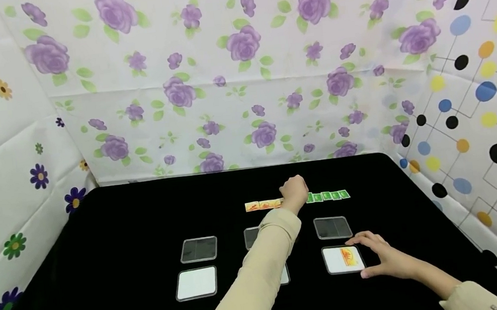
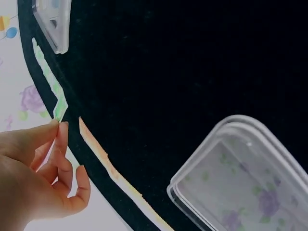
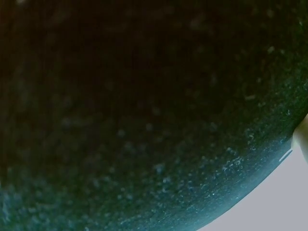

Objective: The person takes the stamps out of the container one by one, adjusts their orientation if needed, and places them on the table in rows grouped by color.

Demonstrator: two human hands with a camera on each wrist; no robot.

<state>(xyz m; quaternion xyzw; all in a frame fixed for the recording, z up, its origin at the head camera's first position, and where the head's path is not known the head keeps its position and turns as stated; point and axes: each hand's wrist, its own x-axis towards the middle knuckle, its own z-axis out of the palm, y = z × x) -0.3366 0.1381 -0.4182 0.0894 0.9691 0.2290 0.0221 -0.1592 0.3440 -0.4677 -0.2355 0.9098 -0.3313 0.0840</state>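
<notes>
My left hand (image 1: 294,193) reaches to the back of the black table, between a row of orange-and-yellow picture cards (image 1: 263,205) and a row of green cards (image 1: 327,196). In the left wrist view its thumb and forefinger pinch the near end of a green card (image 2: 60,109). At the front right, my right hand (image 1: 389,259) has thumb and fingers spread along the right side of a clear-rimmed case with a white face (image 1: 332,261). On that case lies one orange card (image 1: 349,257). The right wrist view shows mostly dark cloth and a sliver of finger (image 3: 302,137).
Another white-faced case (image 1: 196,283) sits front left; a third, in the middle, is partly hidden by my left sleeve (image 1: 259,268). Behind them stand clear cases at left (image 1: 198,249), middle (image 1: 251,236) and right (image 1: 333,227). Patterned cloth walls (image 1: 225,102) surround the table.
</notes>
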